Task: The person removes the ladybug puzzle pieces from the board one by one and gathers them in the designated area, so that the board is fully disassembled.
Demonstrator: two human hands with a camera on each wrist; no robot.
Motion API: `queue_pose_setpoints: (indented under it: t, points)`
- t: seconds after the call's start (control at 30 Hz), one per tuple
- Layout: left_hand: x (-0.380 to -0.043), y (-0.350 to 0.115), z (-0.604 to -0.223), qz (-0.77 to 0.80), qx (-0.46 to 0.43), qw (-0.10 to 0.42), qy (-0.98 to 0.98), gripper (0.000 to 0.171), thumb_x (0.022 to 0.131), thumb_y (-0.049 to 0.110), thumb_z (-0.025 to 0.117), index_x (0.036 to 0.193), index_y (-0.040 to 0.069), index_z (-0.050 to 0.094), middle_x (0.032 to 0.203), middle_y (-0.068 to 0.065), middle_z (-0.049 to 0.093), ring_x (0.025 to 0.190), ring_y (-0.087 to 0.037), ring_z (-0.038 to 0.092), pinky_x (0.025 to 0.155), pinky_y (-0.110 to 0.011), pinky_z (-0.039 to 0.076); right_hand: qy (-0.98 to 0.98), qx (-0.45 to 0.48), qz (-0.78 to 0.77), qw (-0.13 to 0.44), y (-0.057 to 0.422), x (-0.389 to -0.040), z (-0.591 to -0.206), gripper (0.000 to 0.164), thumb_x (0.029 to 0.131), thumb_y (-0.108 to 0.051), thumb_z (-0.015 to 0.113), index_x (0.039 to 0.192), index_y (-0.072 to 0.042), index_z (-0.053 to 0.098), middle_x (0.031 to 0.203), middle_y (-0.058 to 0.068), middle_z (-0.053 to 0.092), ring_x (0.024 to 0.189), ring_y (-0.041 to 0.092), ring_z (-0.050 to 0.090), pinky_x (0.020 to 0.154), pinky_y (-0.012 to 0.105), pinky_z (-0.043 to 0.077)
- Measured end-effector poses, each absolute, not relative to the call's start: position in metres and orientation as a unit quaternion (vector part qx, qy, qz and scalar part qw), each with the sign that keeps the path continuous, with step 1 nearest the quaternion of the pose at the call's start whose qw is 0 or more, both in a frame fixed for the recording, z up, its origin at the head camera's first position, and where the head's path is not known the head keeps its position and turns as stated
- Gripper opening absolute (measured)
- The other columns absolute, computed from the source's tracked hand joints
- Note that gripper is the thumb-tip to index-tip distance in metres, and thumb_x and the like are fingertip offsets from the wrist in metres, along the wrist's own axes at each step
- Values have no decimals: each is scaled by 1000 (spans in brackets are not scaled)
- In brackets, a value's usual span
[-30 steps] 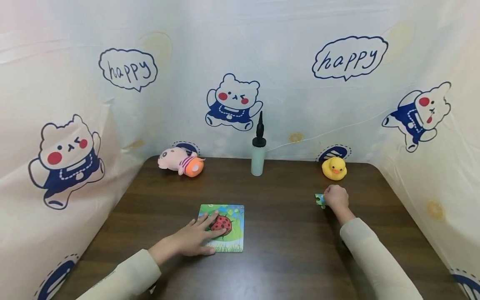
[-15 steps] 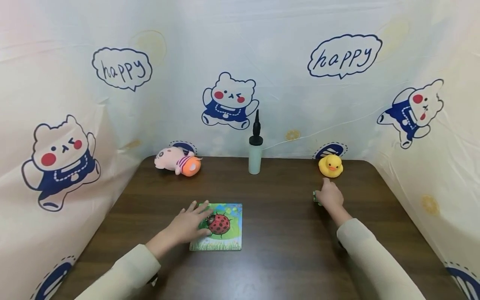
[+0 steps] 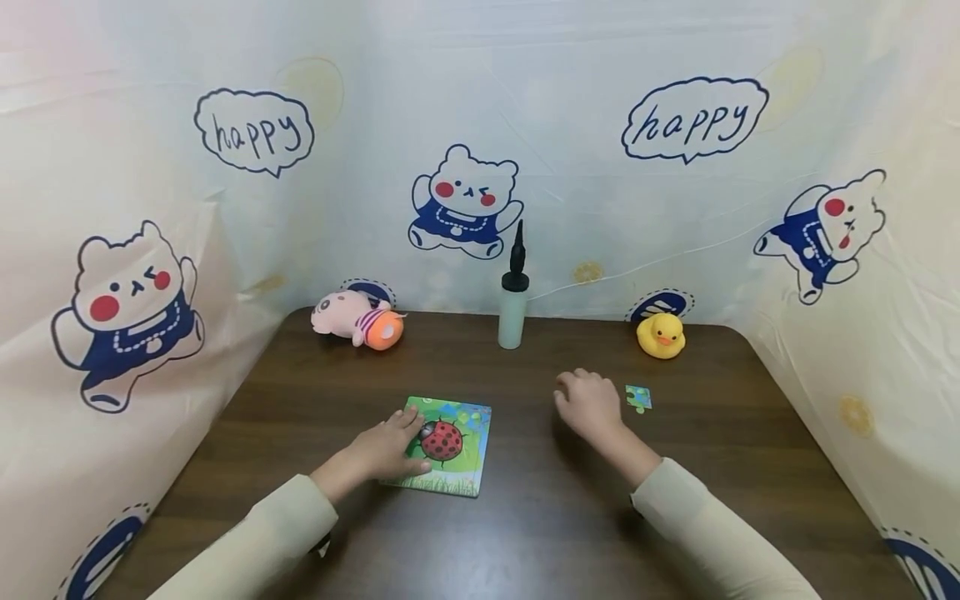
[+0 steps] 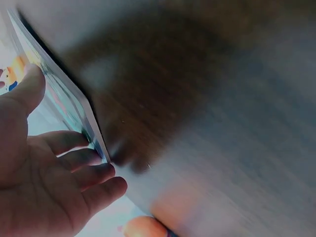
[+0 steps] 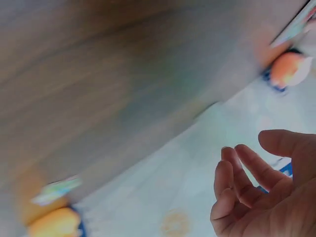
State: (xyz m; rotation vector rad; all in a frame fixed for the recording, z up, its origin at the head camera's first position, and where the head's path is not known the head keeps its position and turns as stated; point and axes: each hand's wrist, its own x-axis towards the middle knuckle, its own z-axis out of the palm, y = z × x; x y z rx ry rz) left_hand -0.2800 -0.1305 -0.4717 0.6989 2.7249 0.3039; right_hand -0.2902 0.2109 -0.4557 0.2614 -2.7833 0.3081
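A square ladybug puzzle board (image 3: 465,458) lies slightly turned on the table. My left hand (image 3: 381,448) rests on its left side with fingers spread; in the left wrist view the thumb (image 4: 30,90) lies over the board's picture and the fingers reach the board's edge. My right hand (image 3: 589,405) is above the table between the board and a loose puzzle piece (image 3: 639,397). Its fingers (image 5: 252,165) are loosely bent with nothing in them. In the right wrist view the puzzle piece (image 5: 57,190) is blurred, well away from the hand.
Along the back of the brown table (image 3: 540,533) are a pink plush toy (image 3: 358,319), a pale green hand pump (image 3: 512,312) with a black nozzle, and a yellow rubber duck (image 3: 662,335). A printed curtain (image 3: 570,167) hangs behind and at both sides.
My right hand has left the puzzle piece near the duck and moved left. The board has turned slightly clockwise under my left hand, which has shifted a little on it.
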Motion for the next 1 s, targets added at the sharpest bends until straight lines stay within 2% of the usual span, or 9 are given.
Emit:
queue_pose_setpoints:
  t: [0.17,0.3,0.4,0.57,0.73,0.87,1.0]
  points:
    - [-285,-118,-476,99,246,158,951,83,84,48,65,143,-3,35,152,-22,25,140,-38,23,107,-52,29,-973,139,82,163,182,-276,-450,10,83,-20,70,91,-17,75,86,2,68,70,23,58,59,38,45]
    - [-289,-108,-474,95,242,156,953,85,84,47,66,141,-7,35,151,-24,25,139,-38,23,106,-50,31,-972,161,86,147,167,-277,-447,9,84,-21,69,89,-18,76,86,0,68,70,21,57,59,36,44]
    - [-291,-108,-473,96,230,148,957,86,84,47,67,140,-9,35,150,-26,25,138,-40,25,103,-51,35,-969,202,102,95,153,-285,-446,14,87,-23,66,95,-17,76,91,1,68,76,22,58,63,37,46]
    - [-290,-111,-475,97,216,133,962,86,83,48,67,140,-9,35,149,-26,26,137,-40,26,99,-52,39,-959,260,107,-25,129,-296,-448,32,92,-31,60,118,-14,68,111,7,62,97,25,57,77,40,48]
    - [-288,-114,-476,85,222,129,963,86,85,50,63,140,-9,35,149,-27,26,137,-41,27,96,-53,41,-961,251,81,-79,105,-307,-455,41,92,-37,58,126,-15,62,123,8,56,109,25,53,86,41,46]
    - [-286,-117,-477,59,219,133,965,85,87,52,60,141,-8,34,150,-26,26,137,-40,27,95,-54,41,-963,235,79,-107,84,-314,-460,37,91,-37,58,119,-14,65,124,10,55,107,24,55,82,38,48]
    - [-284,-117,-475,55,225,138,963,84,87,51,60,141,-8,34,149,-26,26,137,-41,28,96,-54,41,-971,192,74,-123,70,-315,-460,28,90,-37,60,95,-12,70,115,8,57,94,20,54,70,34,47]
